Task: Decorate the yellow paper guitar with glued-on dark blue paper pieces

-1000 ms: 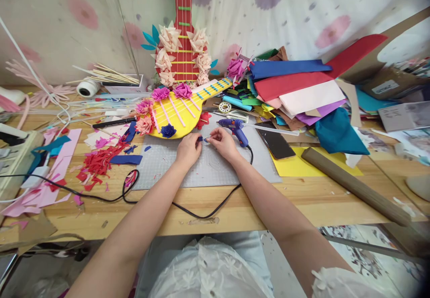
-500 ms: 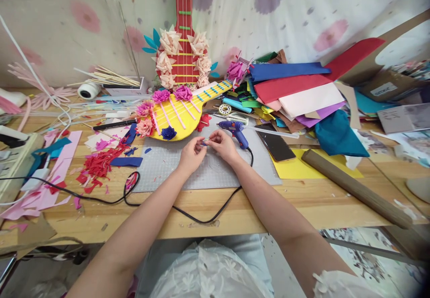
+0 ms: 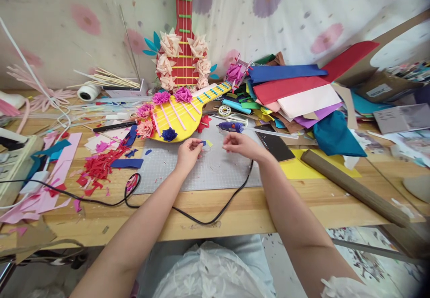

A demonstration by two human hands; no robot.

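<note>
My left hand (image 3: 188, 153) pinches a small blue paper piece (image 3: 203, 143) above the grey cutting mat (image 3: 208, 172). Just beside that piece shows a little yellow-green scrap (image 3: 209, 143); whether it lies on the mat or is joined to the blue one, I cannot tell. My right hand (image 3: 243, 146) hovers with loosely curved fingers, nothing visible in them. It is in front of the blue glue gun (image 3: 231, 127) and hides its handle. Behind my left hand lies a yellow paper guitar (image 3: 179, 123) with pink flowers and a dark blue flower (image 3: 169, 134).
A red guitar (image 3: 183, 71) with cream flowers stands at the back. A black phone (image 3: 274, 143) and a cardboard tube (image 3: 352, 186) lie right. Red paper scraps (image 3: 99, 166) and a blue strip (image 3: 126, 163) are left. The black cord (image 3: 215, 219) loops along the table's front.
My right hand has parted from my left and moved right, to the glue gun's handle. The left hand has shifted slightly left and still holds the blue piece.
</note>
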